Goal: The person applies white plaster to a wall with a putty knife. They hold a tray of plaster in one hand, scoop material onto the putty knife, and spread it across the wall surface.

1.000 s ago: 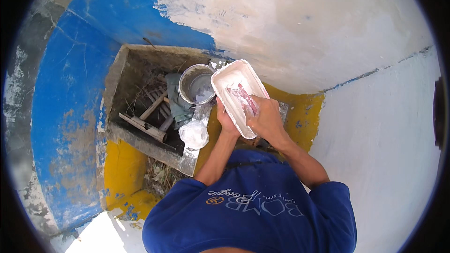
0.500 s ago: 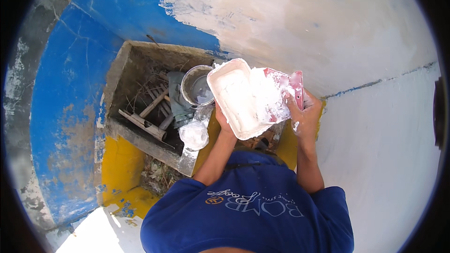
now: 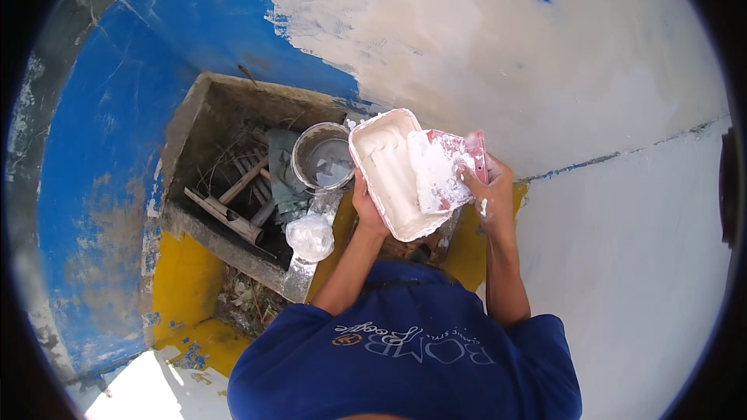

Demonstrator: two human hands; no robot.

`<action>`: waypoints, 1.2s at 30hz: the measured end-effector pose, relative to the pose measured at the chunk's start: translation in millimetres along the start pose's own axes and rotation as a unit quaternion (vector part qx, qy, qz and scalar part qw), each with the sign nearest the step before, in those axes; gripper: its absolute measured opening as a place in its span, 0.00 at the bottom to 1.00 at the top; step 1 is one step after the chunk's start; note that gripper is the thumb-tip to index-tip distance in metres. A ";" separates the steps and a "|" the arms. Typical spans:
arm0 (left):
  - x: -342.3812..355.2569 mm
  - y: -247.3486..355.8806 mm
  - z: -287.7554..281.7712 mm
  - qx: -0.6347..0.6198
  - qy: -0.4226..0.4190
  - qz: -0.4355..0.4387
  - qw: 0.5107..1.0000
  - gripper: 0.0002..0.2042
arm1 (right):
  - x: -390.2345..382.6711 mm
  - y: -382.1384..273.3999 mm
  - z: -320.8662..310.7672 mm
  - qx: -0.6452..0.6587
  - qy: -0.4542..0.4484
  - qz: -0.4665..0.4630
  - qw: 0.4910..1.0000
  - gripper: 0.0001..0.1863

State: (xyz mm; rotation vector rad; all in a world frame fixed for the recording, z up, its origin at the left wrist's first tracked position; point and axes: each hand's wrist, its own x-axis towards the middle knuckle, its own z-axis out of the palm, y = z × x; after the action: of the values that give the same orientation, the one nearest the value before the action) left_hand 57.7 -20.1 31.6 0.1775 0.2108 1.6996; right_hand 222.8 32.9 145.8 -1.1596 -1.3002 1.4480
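Note:
My left hand (image 3: 369, 206) grips the side of a shallow rectangular tray (image 3: 387, 174) smeared with white paste, its fingers wrapped underneath and mostly hidden. The paste inside is ridged. My right hand (image 3: 490, 190) is closed round the handle end of a wide reddish putty scraper (image 3: 475, 157). Thick white paste coats most of its blade, which lies over the tray's right side. White smears mark the right hand's fingers.
Left of the tray, a bucket (image 3: 322, 155) of greyish liquid and a white plastic bag (image 3: 310, 237) sit on the ledge of a concrete box (image 3: 187, 210) holding bamboo pieces and cloth. A curved wall, blue (image 3: 101, 124) and whitish (image 3: 482, 47), surrounds me.
The whole view has shifted slightly, with the bucket and box now lower and further left. My right hand has brought the scraper a little lower over the tray. Both hands keep their hold.

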 end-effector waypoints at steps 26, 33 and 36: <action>-64.1 52.9 -61.4 0.012 0.177 0.143 0.974 0.31 | 2.5 30.0 111.2 -0.449 -0.115 -0.192 0.865 0.12; -155.7 120.9 -132.4 0.008 0.176 0.250 0.952 0.30 | 77.1 128.9 141.2 -0.198 -0.115 0.085 0.970 0.08; -174.3 144.0 -134.2 0.018 0.192 0.282 0.940 0.32 | 100.0 187.1 184.8 -0.390 -0.147 -0.112 0.902 0.11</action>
State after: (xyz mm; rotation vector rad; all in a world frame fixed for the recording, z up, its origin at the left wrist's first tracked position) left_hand -88.6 -216.9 -63.3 -0.0820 0.5200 2.2987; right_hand 19.4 73.0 -44.3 -1.2384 -2.2717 0.9560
